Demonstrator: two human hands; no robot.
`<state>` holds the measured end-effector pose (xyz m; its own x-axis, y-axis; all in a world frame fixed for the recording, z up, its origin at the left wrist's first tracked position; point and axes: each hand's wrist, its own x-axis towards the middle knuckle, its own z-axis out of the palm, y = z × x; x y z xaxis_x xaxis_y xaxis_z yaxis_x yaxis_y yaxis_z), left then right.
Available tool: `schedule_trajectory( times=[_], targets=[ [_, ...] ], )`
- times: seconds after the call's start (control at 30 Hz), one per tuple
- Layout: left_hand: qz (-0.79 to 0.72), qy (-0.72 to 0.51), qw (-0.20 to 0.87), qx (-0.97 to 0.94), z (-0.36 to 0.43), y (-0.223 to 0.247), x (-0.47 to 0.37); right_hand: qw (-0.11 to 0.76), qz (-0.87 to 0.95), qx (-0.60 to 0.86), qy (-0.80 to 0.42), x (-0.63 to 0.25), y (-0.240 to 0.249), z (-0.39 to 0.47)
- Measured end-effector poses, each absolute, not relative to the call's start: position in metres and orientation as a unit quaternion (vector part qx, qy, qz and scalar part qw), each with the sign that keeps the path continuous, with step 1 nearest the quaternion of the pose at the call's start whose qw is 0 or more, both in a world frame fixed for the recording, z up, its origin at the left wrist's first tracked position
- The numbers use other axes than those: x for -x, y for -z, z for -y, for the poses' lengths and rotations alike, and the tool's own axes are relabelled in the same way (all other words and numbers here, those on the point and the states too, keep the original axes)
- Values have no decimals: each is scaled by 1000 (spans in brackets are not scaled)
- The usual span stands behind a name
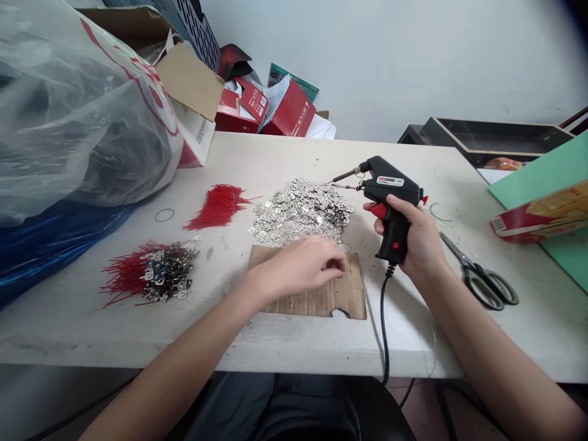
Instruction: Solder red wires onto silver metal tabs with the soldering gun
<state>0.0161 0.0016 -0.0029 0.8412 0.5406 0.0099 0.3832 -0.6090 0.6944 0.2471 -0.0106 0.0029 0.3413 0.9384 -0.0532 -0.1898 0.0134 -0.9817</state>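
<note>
My right hand (420, 239) is wrapped round the grip of a black soldering gun (390, 184) with red buttons. Its metal tip points left, over the right part of a pile of small silver metal pieces (298, 211). Over a brown cardboard piece (316, 300), my left hand (312, 263) has its fingers curled and pressed together; whatever they hold, if anything, is hidden. A bundle of red wires (218, 206) lies left of the silver pile. Nearer the left front is a heap of red wires with metal pieces (158, 272) at their ends.
Scissors (487, 282) lie right of my right forearm. The gun's black cord (384, 331) runs over the table's front edge (257, 361). Plastic bags (87, 110) crowd the left; red boxes (289, 110) stand behind. A red and yellow box (542, 214) is at the right.
</note>
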Motion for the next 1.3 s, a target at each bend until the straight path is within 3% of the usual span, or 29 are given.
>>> schedule_trajectory(
  times=[0.9,1.3],
  targets=[
    [-248,-64,207,-944,9,-2,-25,617,341,529,-473,-249,-1,11],
    [-246,-71,204,-945,10,4,-28,612,347,535,-468,-247,-2,11]
  ],
)
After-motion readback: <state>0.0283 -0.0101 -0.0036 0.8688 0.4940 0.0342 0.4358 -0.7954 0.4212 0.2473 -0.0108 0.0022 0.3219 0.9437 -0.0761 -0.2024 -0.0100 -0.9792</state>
